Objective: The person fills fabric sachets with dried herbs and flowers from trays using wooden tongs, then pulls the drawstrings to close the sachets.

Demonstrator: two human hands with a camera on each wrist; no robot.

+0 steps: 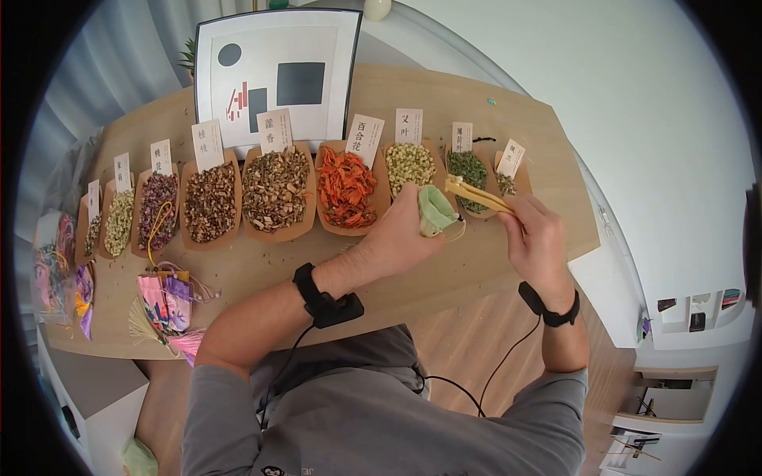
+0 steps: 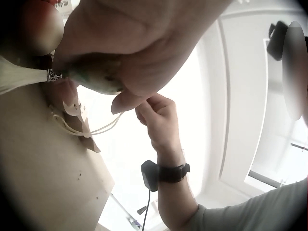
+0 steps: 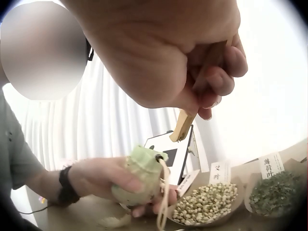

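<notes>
A pale green drawstring pouch (image 1: 436,213) sits in my left hand (image 1: 403,230), its fingers curled round it. In the right wrist view the pouch (image 3: 144,168) bulges, with its gathered mouth upward and a cream cord (image 3: 164,197) hanging down. In the left wrist view a pale tassel (image 2: 21,78) hangs from it. My right hand (image 1: 536,236) grips a pair of wooden tongs (image 1: 481,195). Their tips reach close beside the pouch mouth, over the tray of green dried leaves (image 1: 468,176). Whatever the tips hold is too small to make out.
Several paper trays of dried herbs with labels line the table (image 1: 317,270), including orange petals (image 1: 346,187) and whitish buds (image 1: 409,165). A framed picture (image 1: 274,75) stands behind. Embroidered sachets with tassels (image 1: 167,305) lie at the left front, near a clear bag (image 1: 55,262).
</notes>
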